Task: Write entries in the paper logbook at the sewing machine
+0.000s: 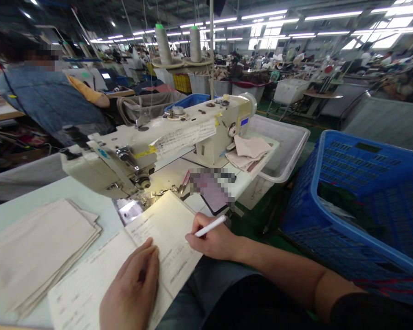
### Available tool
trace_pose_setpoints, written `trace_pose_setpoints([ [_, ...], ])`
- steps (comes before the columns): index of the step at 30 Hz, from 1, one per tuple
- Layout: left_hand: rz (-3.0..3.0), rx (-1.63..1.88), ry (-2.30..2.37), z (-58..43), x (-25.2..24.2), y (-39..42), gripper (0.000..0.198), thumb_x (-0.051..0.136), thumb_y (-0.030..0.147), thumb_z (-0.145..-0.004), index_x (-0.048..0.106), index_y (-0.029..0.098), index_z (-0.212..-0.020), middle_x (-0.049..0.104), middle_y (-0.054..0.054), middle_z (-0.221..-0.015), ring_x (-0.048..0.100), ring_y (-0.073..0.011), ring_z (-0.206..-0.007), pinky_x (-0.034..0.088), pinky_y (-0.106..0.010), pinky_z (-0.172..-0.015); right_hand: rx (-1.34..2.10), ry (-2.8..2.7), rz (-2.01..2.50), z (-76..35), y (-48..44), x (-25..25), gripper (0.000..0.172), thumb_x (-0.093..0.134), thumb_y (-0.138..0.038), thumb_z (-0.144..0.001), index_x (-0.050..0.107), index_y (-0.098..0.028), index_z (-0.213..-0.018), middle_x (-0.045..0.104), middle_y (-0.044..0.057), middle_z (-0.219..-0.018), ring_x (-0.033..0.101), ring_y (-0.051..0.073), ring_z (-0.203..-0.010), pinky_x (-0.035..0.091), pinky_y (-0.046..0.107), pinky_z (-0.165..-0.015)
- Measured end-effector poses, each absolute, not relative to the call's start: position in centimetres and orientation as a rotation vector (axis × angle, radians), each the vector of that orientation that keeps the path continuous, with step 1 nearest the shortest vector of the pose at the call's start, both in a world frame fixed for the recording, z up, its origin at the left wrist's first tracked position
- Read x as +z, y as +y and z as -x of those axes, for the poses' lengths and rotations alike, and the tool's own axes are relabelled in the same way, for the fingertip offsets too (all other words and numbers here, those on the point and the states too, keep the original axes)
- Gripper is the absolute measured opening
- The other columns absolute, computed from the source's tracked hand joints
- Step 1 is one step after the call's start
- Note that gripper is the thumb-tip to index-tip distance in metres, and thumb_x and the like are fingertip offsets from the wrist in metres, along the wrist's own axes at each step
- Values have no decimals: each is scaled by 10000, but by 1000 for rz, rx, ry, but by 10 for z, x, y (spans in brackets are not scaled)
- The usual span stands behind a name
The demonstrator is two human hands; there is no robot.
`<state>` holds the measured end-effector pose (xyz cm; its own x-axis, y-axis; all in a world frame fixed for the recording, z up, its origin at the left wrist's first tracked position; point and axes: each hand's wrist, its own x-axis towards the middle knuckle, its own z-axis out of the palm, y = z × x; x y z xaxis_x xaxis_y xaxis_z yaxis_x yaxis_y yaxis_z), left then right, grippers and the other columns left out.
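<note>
An open notebook [165, 238] with handwritten lines lies on the table edge in front of a cream sewing machine [151, 146]. My right hand [211, 240] is closed round a white pen [209, 226], its tip on the right page. My left hand [132, 288] lies flat, fingers together, pressing on the notebook near its fold. A stack of beige fabric pieces [37, 252] sits to the left of the notebook.
A blue plastic crate [365, 201] stands at my right, with a white bin [282, 151] beyond it. Folded beige cloth [249, 153] and a dark phone lie right of the machine. A person in a denim top [51, 101] works at the back left.
</note>
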<state>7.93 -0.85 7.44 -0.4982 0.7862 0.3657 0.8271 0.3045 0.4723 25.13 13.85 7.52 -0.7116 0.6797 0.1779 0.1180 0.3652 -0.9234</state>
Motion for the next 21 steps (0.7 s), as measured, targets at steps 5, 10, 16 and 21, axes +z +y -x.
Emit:
trace_pose_setpoints([
  [5, 1536, -951, -2459, -78, 74, -9, 260, 528, 547, -851, 666, 350, -950, 703, 100, -1153, 686, -91, -936, 529, -177, -731, 1352, -2062, 665, -251, 139, 73, 219, 645, -300, -810, 460, -214, -728, 468, -70, -612, 437, 99, -560, 328, 208, -542],
  [10, 1565, -947, -2450, -77, 73, -10, 240, 540, 520, -861, 658, 346, -978, 698, 94, -1169, 680, -89, -978, 528, -165, -782, 1335, -2061, 663, -250, 138, 71, 216, 640, -295, -814, 457, -214, -732, 471, -70, -619, 441, 99, -568, 333, 210, -551],
  [16, 1578, -954, -2427, -77, 71, -11, 249, 539, 520, -863, 661, 336, -979, 698, 84, -1179, 683, -105, -992, 531, -185, -831, 1319, -2069, 664, -250, 138, 70, 220, 646, -282, -816, 455, -212, -732, 460, -73, -618, 427, 96, -565, 331, 212, -553],
  [21, 1577, -944, -2458, -77, 71, -12, 238, 536, 520, -866, 651, 353, -989, 693, 105, -1179, 673, -92, -1019, 518, -176, -856, 1329, -2068, 663, -250, 138, 72, 211, 642, -260, -812, 453, -213, -731, 462, -73, -616, 425, 95, -561, 329, 210, -548],
])
